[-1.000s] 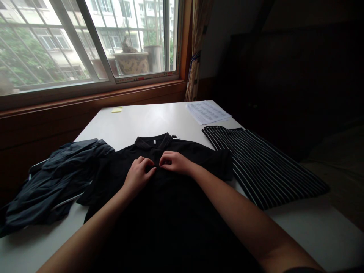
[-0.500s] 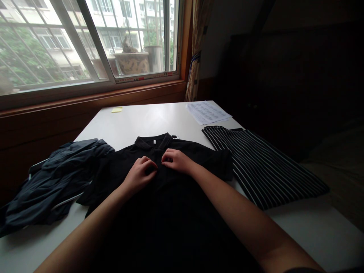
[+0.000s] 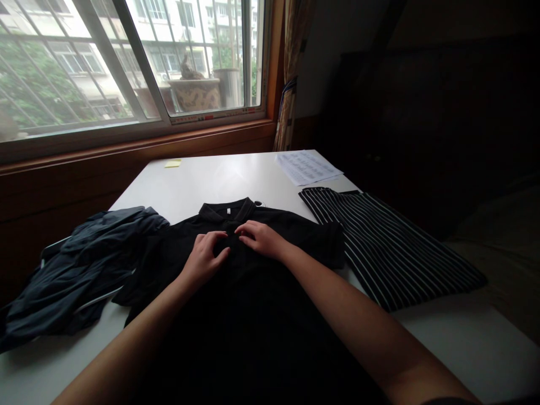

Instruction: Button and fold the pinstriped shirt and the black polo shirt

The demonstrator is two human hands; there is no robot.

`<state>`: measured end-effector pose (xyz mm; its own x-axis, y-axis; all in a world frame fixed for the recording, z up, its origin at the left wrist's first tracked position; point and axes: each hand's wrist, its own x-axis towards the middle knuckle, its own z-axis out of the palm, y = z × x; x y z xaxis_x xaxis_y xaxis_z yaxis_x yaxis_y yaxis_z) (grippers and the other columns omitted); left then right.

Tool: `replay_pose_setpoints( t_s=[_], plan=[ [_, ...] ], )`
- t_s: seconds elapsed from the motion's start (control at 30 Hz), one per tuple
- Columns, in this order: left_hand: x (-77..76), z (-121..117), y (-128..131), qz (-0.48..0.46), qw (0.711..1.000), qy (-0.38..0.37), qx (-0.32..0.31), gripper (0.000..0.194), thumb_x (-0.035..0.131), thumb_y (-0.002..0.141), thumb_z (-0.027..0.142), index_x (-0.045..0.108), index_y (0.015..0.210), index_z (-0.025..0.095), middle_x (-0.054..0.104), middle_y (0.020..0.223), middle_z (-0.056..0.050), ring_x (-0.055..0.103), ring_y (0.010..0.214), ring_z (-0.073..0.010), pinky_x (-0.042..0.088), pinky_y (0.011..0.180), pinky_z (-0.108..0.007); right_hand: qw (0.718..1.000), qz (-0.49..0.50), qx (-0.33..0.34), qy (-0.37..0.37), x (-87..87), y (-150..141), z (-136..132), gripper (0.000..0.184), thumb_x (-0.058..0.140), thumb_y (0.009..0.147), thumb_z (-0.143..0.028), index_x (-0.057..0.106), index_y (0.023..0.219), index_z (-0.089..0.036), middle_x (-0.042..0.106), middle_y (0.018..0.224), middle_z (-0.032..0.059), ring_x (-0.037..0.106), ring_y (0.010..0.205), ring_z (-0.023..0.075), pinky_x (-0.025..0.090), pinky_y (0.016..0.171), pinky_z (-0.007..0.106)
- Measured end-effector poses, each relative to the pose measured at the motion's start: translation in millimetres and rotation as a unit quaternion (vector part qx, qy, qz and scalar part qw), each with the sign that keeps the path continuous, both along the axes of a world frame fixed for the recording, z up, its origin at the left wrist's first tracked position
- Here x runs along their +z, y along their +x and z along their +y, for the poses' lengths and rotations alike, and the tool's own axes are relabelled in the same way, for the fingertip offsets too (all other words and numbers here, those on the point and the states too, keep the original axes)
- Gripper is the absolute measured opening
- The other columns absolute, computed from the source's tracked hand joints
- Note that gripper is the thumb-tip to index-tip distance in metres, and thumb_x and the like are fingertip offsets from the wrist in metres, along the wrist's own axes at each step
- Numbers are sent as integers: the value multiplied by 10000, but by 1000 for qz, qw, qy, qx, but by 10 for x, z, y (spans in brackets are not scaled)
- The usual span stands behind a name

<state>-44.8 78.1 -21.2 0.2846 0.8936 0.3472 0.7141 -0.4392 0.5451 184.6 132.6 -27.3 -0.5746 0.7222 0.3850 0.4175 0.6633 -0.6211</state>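
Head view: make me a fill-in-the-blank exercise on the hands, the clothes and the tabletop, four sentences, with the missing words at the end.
1. The left hand and the right hand are both over the ____ shirt.
2. Rumpled grey-blue clothing lies to the ____ of the shirt.
3. The dark garment on the other side is patterned with pale ____.
4. The small piece of paper near the table's far left corner is ____ in colour.

Missing words: black; left; stripes; yellow.

To your left lies a crumpled grey-blue garment (image 3: 93, 253), to your right a striped cloth (image 3: 379, 247). Farther along the white surface (image 3: 202, 180) you see a yellow note (image 3: 172, 163) and printed sheets (image 3: 310, 167); beyond are a window (image 3: 145, 67) and tied curtain (image 3: 292, 62).
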Motion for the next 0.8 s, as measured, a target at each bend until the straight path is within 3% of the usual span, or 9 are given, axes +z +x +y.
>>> replay_pose_setpoints(
  t_s=[0.13, 0.3, 0.5, 0.67, 0.8],
  plan=[
    [39, -5, -1, -41, 999, -18, -22, 255, 585, 883, 243, 640, 1130, 261, 711, 1124, -43, 594, 1033, -249, 480, 930, -404, 998, -53, -13, 28, -7, -50, -19, 400, 554, 955, -150, 588, 1347, -224, 601, 1009, 43, 593, 876, 157, 482, 842, 286],
    [76, -22, 2, -55, 997, -13, -59, 219, 555, 850, 163, 665, 1014, 256, 709, 1193, -39, 621, 1031, -230, 493, 925, -388, 991, -116, -37, 56, -36, -116, -24, 473, 484, 992, -169, 516, 1447, -295, 583, 1017, 37, 581, 843, 154, 466, 809, 266],
    [71, -28, 9, -44, 997, -1, -70, 238, 548, 830, 120, 665, 988, 254, 714, 1214, -34, 624, 1053, -236, 495, 933, -395, 992, -105, -53, 48, 3, -125, -47, 267, 489, 989, -165, 667, 1183, -214, 613, 1004, 52, 599, 841, 161, 454, 802, 265],
    [57, -9, -9, -55, 996, -35, -55, 247, 532, 846, 131, 658, 1027, 245, 710, 1215, -35, 646, 1003, -216, 499, 921, -376, 996, -54, -60, 24, 37, -98, -50, 161, 500, 1010, -265, 645, 1041, -203, 648, 998, 51, 611, 902, 167, 451, 837, 271],
    [18, 22, -16, -79, 994, -53, -53, 262, 532, 849, 134, 650, 1063, 228, 702, 1207, -50, 652, 1024, -208, 505, 916, -358, 997, -26, -74, 7, 44, -89, -36, 93, 598, 944, -283, 645, 945, -202, 652, 912, 29, 599, 826, 160, 450, 780, 268]
  ],
)
